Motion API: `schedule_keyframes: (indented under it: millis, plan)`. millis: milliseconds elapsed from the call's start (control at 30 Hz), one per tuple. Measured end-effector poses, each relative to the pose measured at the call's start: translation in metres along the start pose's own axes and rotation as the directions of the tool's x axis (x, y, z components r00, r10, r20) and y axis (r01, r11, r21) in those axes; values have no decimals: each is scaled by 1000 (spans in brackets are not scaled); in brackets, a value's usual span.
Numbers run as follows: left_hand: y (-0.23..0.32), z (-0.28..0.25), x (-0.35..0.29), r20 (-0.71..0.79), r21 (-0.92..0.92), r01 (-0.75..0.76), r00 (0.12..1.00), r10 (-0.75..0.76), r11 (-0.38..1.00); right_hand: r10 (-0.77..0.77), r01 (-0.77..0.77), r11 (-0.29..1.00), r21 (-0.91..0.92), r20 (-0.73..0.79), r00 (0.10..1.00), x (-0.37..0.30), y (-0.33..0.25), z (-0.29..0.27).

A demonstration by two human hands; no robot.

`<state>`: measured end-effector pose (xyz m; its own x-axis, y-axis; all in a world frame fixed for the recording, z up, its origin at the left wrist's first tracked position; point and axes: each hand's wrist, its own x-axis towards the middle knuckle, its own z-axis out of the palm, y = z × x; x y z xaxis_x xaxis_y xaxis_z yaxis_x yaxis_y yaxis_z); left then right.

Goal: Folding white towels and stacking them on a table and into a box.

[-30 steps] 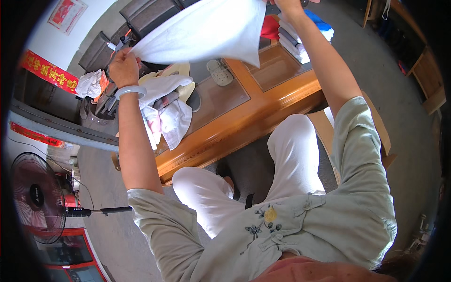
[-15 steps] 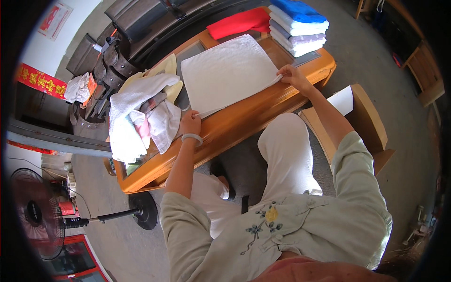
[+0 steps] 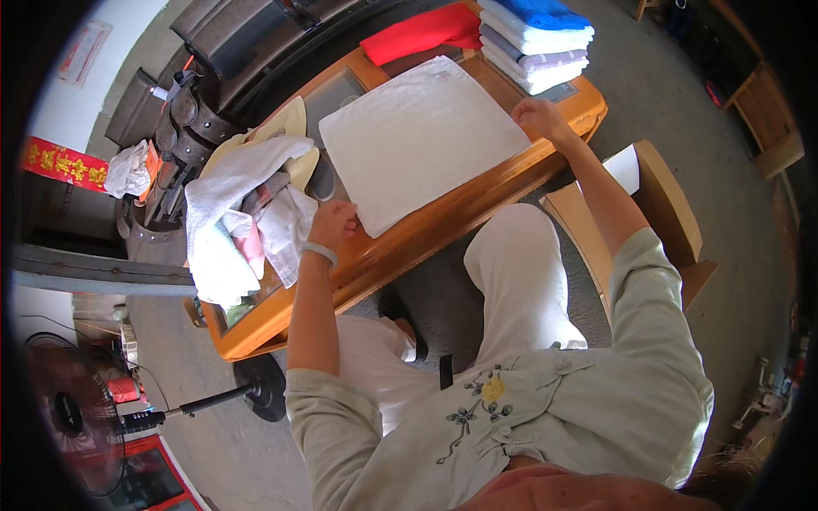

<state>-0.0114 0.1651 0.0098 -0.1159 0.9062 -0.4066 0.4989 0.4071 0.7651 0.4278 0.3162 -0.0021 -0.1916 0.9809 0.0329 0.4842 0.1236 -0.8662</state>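
Observation:
A white towel [image 3: 422,140], folded into a flat rectangle, lies on the glass-topped wooden table [image 3: 409,247]. Beside its near left corner is my left hand [image 3: 332,223], fingers curled in and apart from the cloth, a pale bracelet on the wrist. My right hand [image 3: 542,119] hovers by the towel's right corner, its fingers bent together with no cloth visible in them. To the left sits a loose heap of crumpled towels [image 3: 247,200], white with some pink and grey. A stack of folded towels [image 3: 537,55], blue on top, stands at the far right.
A folded red cloth [image 3: 422,36] lies along the table's far edge. An open cardboard box [image 3: 660,204] stands on the floor at the right. On the left are a standing fan [image 3: 68,413] and a dark bench [image 3: 230,38] behind the table.
Both hands have let go of the towel's near edge, which was slightly lifted and now lies flat. My left hand has drawn left, my right hand a little up and away.

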Motion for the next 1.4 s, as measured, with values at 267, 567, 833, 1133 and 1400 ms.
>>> schedule_keyframes:
  millis: [267, 567, 833, 1133, 1400]
  plan:
    - [-1, -5, 60, -95, -671, 90, 974, -205, 736, -16, 2, 998, -68, -208, 978, 93, 17, 52]
    - [5, -1, 77, -216, -451, 64, 960, -179, 890, 142, -309, 837, -452, -366, 920, 134, -16, 87]
    - [9, 4, 80, -276, -387, 53, 946, -171, 920, 185, -320, 835, -449, -318, 930, 139, -15, 87]
    - [3, 6, 83, -431, -148, 67, 894, -125, 987, 110, -306, 781, -544, -363, 925, 139, -25, 91]
    - [22, 12, 68, -488, 25, 99, 870, -74, 995, -287, -36, 666, -745, -300, 910, 119, -35, 110]
